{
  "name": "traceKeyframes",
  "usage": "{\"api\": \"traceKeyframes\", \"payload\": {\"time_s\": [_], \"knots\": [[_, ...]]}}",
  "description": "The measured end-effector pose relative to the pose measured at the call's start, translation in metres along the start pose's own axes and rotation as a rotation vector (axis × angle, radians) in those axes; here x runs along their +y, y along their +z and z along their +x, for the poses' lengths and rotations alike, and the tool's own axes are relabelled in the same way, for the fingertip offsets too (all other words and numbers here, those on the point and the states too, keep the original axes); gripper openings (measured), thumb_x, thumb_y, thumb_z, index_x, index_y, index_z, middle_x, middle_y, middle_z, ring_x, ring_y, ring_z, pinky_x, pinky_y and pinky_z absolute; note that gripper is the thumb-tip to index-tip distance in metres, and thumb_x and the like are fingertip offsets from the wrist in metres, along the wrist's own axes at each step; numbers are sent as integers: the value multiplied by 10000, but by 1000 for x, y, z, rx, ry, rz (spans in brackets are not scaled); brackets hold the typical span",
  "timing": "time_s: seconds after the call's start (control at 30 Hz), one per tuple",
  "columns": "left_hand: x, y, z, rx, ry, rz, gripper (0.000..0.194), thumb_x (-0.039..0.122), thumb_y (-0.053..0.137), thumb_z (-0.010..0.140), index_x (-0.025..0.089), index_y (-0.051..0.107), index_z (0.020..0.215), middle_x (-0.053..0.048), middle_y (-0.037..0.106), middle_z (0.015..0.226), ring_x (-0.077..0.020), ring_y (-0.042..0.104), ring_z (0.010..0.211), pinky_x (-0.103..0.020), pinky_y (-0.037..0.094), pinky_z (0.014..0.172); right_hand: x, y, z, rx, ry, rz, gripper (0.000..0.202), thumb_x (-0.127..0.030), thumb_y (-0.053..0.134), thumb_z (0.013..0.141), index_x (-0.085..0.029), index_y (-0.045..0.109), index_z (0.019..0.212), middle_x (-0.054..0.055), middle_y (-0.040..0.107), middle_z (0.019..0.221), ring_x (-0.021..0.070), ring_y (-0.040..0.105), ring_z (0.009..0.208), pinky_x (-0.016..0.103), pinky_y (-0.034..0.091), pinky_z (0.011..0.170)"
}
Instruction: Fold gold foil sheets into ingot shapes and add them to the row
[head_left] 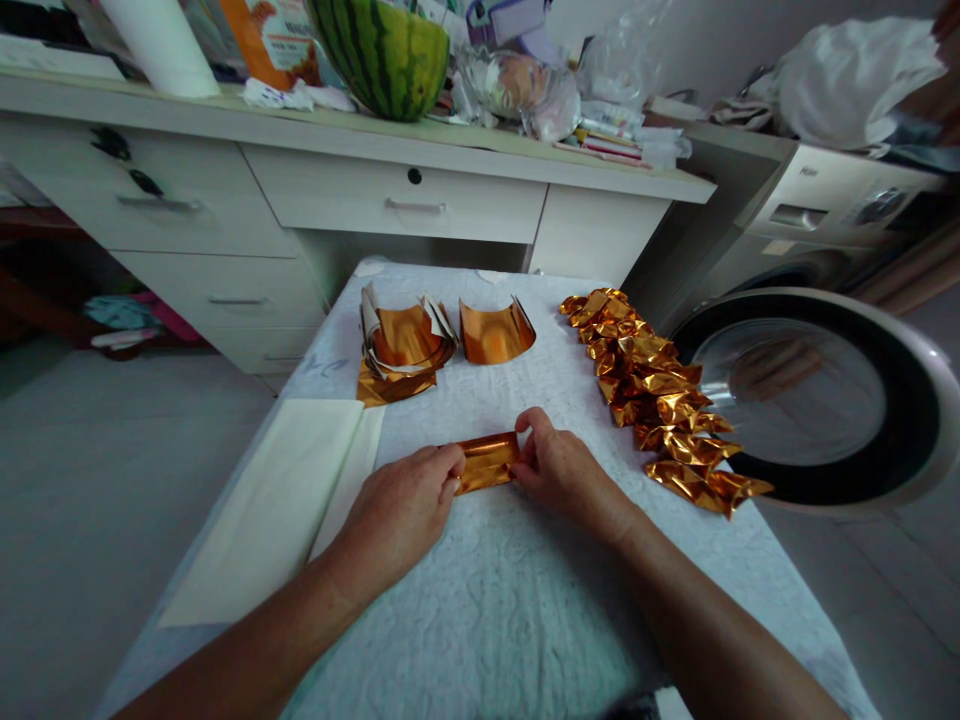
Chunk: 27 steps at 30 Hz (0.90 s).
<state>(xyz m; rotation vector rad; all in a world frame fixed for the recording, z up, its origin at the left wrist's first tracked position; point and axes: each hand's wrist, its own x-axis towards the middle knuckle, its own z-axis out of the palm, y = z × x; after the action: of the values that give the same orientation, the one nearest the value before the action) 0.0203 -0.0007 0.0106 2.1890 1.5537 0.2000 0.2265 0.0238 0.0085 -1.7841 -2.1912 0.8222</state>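
Note:
Between my two hands lies a rolled strip of shiny gold foil paper (486, 462) on the cloth-covered table. My left hand (409, 500) pinches its left end, while my right hand (559, 462) grips the right end with thumb and fingers. Beyond them sits a stack of curled gold foil sheets (405, 340) with pale undersides, and beside it a single curled gold sheet (495, 333). On the right, several folded gold foil pieces (660, 400) with pinched ends lie overlapping in a row. Pale paper sheets (262, 510) rest left of my left hand.
The table (495, 610) stands before a white desk (420, 215) with drawers. On the desk are a cut watermelon (386, 60), a paper roll (161, 45), an orange packet (274, 40) and plastic bags. A washing machine (817, 220) with its round door (810, 395) swung out adjoins the table's right edge.

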Motion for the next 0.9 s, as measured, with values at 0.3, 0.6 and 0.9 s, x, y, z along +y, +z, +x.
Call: {"api": "traceKeyframes", "payload": {"time_s": [0.3,0.6,0.9], "knots": [[-2,3,1,-9,24,9,235,173,418,940,252,599,1068,-26,687,1049,-201,652,932,-310,461,803,1,-6,0,5,41,-38,423,-170,665,764,-195,418,1108,-29,625,679,147,556,592,240,255,553],[-4,4,0,-26,79,-9,330,182,406,954,312,644,1142,-9,678,1030,-199,660,914,-308,470,792,4,-9,0,-5,23,-7,348,-190,672,786,-202,446,1051,-45,607,655,134,520,576,248,232,545],[-3,4,1,3,46,50,126,178,401,941,234,512,967,5,664,912,-172,626,781,-286,408,680,-6,-7,-3,30,-353,-178,141,-64,548,843,-183,595,785,39,619,868,174,503,818,285,327,736]]}}
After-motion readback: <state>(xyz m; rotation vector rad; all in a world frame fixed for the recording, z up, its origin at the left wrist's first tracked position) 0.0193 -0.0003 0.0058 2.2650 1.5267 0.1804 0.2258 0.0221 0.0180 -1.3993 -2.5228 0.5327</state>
